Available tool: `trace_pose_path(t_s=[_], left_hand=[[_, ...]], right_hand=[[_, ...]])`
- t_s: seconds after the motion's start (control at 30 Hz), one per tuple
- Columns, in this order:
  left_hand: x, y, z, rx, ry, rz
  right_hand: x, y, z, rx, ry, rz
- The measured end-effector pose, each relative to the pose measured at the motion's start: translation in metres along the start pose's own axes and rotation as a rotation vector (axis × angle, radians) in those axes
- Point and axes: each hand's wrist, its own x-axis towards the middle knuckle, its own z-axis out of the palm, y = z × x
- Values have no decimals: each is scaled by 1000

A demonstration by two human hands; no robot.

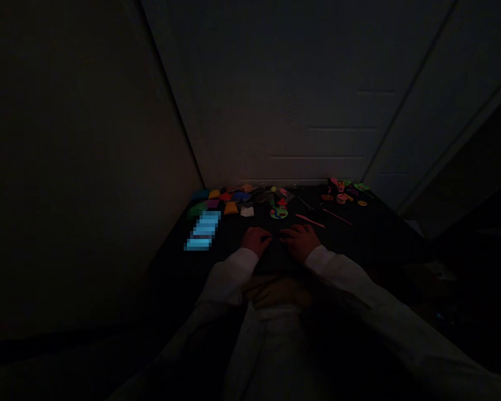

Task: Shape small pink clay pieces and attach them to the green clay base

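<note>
In dim light my left hand [256,240] rests at the near part of a dark tabletop [342,236], its fingers loosely bent and a small gap showing beside the thumb. Facing it, my right hand [302,243] lies with its fingers stretched leftward and slightly apart. The two hands do not touch, and I see nothing held in either. Just beyond them lies a round green clay piece [279,212] with blue and red bits on it. A pink modelling tool [310,220] lies in front of my right hand, and a second thin pink stick [338,216] farther right.
Several coloured packets [231,208] sit at the back left, near a glowing, pixelated phone-like screen [203,230]. Small colourful clay figures [341,197] stand at the back right. A pale panelled surface [292,142] rises behind the table, and a wall [87,167] closes the left side.
</note>
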Motion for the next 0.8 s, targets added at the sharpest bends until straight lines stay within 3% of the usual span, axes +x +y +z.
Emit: trace_pose_path(t_s=[0.4,0.8], left_hand=[[-1,2,-2,-7,12,-6],[-3,0,-1,-36,39,-1]], right_hand=[[-1,0,4,36,44,19],[-2,10,14,186,179,41]])
